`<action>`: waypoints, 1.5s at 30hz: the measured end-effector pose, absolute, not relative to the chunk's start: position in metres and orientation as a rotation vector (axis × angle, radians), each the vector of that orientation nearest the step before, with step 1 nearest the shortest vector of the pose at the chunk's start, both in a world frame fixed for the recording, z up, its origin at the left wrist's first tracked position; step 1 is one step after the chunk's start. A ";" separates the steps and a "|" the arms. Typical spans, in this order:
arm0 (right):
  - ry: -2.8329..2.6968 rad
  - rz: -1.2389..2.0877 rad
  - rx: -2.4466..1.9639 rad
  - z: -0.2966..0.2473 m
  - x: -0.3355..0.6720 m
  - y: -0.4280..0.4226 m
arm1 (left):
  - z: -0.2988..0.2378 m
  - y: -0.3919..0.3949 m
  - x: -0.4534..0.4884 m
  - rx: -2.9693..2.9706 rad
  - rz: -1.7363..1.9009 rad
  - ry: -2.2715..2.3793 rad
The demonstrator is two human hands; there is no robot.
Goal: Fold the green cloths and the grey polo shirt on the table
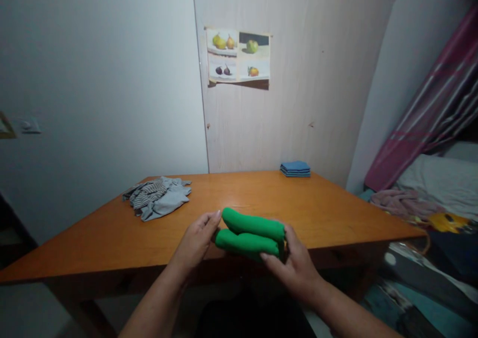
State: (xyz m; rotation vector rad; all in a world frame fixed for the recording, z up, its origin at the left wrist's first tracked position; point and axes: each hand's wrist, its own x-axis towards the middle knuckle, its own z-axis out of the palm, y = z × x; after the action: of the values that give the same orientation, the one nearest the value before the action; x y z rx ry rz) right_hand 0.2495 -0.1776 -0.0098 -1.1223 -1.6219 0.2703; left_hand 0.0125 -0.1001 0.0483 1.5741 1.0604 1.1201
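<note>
A bright green cloth [252, 233], rolled or folded into two thick rolls lying side by side, is held up over the front edge of the table. My left hand [197, 238] is at its left end, thumb beside the upper roll and the other fingers partly hidden behind the cloth. Around the right end my right hand [295, 263] is closed, its thumb pressing on the lower roll and its fingers behind the far one. Whether the cloth is a garment cannot be made out.
On the orange-brown wooden table [239, 188], crumpled grey and striped clothes [160, 196] lie at the left. A neat stack of folded blue cloths [295, 169] sits at the back right. Fruit pictures [239, 55] hang on the wall. A bed with piled textiles [440, 178] stands at the right.
</note>
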 end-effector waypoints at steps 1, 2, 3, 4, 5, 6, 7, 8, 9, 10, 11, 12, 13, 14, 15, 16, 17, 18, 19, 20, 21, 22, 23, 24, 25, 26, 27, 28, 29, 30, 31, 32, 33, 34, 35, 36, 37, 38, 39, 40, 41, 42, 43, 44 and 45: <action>-1.511 0.443 -1.106 -0.005 0.251 -0.182 | 0.051 -0.105 0.011 1.570 1.156 1.091; -1.410 0.620 -1.064 0.000 0.252 -0.185 | 0.052 -0.109 0.011 1.561 1.194 1.116; -1.320 0.783 -1.000 0.004 0.253 -0.189 | 0.052 -0.113 0.011 1.540 1.224 1.117; -1.242 0.920 -0.928 0.006 0.254 -0.192 | 0.050 -0.117 0.013 1.504 1.236 1.085; -1.174 1.026 -0.860 0.007 0.255 -0.194 | 0.048 -0.121 0.016 1.453 1.227 1.022; -1.121 1.104 -0.803 0.007 0.255 -0.197 | 0.045 -0.127 0.020 1.392 1.196 0.935; -1.082 1.155 -0.760 0.006 0.256 -0.199 | 0.043 -0.133 0.024 1.326 1.155 0.839; -1.054 1.189 -0.731 0.004 0.257 -0.201 | 0.041 -0.139 0.028 1.265 1.107 0.743; -1.038 1.213 -0.715 0.001 0.258 -0.203 | 0.039 -0.146 0.032 1.220 1.056 0.662; -1.028 1.228 -0.709 -0.001 0.259 -0.204 | 0.037 -0.152 0.034 1.202 1.017 0.608; -1.019 1.235 -0.709 -0.003 0.260 -0.206 | 0.036 -0.157 0.036 1.211 0.987 0.581; -1.011 1.236 -0.713 -0.004 0.260 -0.208 | 0.035 -0.161 0.037 1.243 0.962 0.574; -1.004 1.233 -0.717 -0.005 0.261 -0.209 | 0.034 -0.163 0.037 1.281 0.939 0.580; -0.999 1.232 -0.719 -0.006 0.262 -0.210 | 0.032 -0.164 0.037 1.313 0.909 0.590; -0.999 1.228 -0.717 -0.006 0.263 -0.211 | 0.031 -0.165 0.037 1.334 0.883 0.598; -1.005 1.221 -0.715 -0.007 0.263 -0.212 | 0.031 -0.164 0.036 1.344 0.857 0.602; -1.014 1.211 -0.714 -0.008 0.263 -0.213 | 0.030 -0.164 0.036 1.348 0.837 0.606; -1.025 1.197 -0.717 -0.010 0.263 -0.213 | 0.029 -0.163 0.036 1.355 0.826 0.613; -1.030 1.178 -0.722 -0.012 0.262 -0.213 | 0.029 -0.163 0.037 1.367 0.823 0.618; -1.029 1.158 -0.732 -0.014 0.262 -0.213 | 0.028 -0.163 0.038 1.380 0.814 0.621; -1.022 1.147 -0.742 -0.017 0.262 -0.213 | 0.028 -0.164 0.039 1.387 0.797 0.621; -1.012 1.147 -0.751 -0.019 0.262 -0.213 | 0.027 -0.165 0.040 1.382 0.772 0.619; -1.005 1.151 -0.756 -0.020 0.263 -0.213 | 0.026 -0.166 0.042 1.365 0.751 0.615; -1.013 1.150 -0.764 -0.021 0.264 -0.214 | 0.026 -0.167 0.043 1.339 0.739 0.614; -1.047 1.141 -0.776 -0.021 0.267 -0.215 | 0.025 -0.168 0.045 1.309 0.741 0.619; -1.107 1.121 -0.795 -0.020 0.270 -0.216 | 0.025 -0.169 0.046 1.276 0.758 0.627; -1.192 1.086 -0.824 -0.019 0.274 -0.217 | 0.025 -0.170 0.046 1.243 0.783 0.635; -1.291 1.043 -0.862 -0.017 0.278 -0.218 | 0.025 -0.170 0.047 1.213 0.808 0.641; -1.391 1.000 -0.905 -0.014 0.282 -0.219 | 0.026 -0.171 0.047 1.189 0.829 0.646; -1.478 0.966 -0.946 -0.011 0.286 -0.221 | 0.026 -0.171 0.047 1.173 0.839 0.650; -1.543 0.942 -0.981 -0.009 0.290 -0.221 | 0.027 -0.171 0.047 1.165 0.842 0.657; -1.588 0.931 -1.008 -0.006 0.292 -0.222 | 0.027 -0.170 0.047 1.165 0.846 0.666; -1.620 0.931 -1.029 -0.003 0.294 -0.222 | 0.027 -0.170 0.047 1.173 0.857 0.675; -1.640 0.932 -1.044 -0.001 0.294 -0.222 | 0.026 -0.169 0.047 1.185 0.858 0.679; -1.650 0.926 -1.057 0.001 0.294 -0.222 | 0.025 -0.168 0.047 1.197 0.855 0.678; -1.655 0.908 -1.066 0.002 0.294 -0.221 | 0.023 -0.167 0.048 1.207 0.855 0.675; -1.655 0.877 -1.071 0.004 0.292 -0.220 | 0.021 -0.166 0.049 1.216 0.858 0.671; -1.653 0.839 -1.075 0.005 0.291 -0.220 | 0.019 -0.166 0.049 1.225 0.864 0.668; -1.651 0.802 -1.077 0.006 0.289 -0.219 | 0.018 -0.165 0.050 1.236 0.873 0.671; -1.645 0.774 -1.078 0.007 0.288 -0.218 | 0.016 -0.164 0.051 1.247 0.887 0.680; -1.639 0.761 -1.079 0.008 0.286 -0.218 | 0.015 -0.164 0.051 1.256 0.904 0.693; -1.632 0.758 -1.080 0.008 0.285 -0.218 | 0.014 -0.163 0.052 1.267 0.911 0.707; -1.626 0.759 -1.081 0.008 0.284 -0.218 | 0.013 -0.162 0.052 1.275 0.915 0.720; -1.623 0.761 -1.081 0.008 0.283 -0.218 | 0.013 -0.162 0.052 1.281 0.919 0.731; -1.622 0.760 -1.079 0.006 0.283 -0.218 | 0.012 -0.162 0.052 1.286 0.923 0.736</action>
State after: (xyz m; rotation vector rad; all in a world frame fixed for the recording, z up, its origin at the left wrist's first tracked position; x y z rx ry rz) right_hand 0.2831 -0.2175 0.0065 -1.0788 -1.6224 0.7596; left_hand 0.0516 -0.1616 0.0125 1.2856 0.7364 0.9233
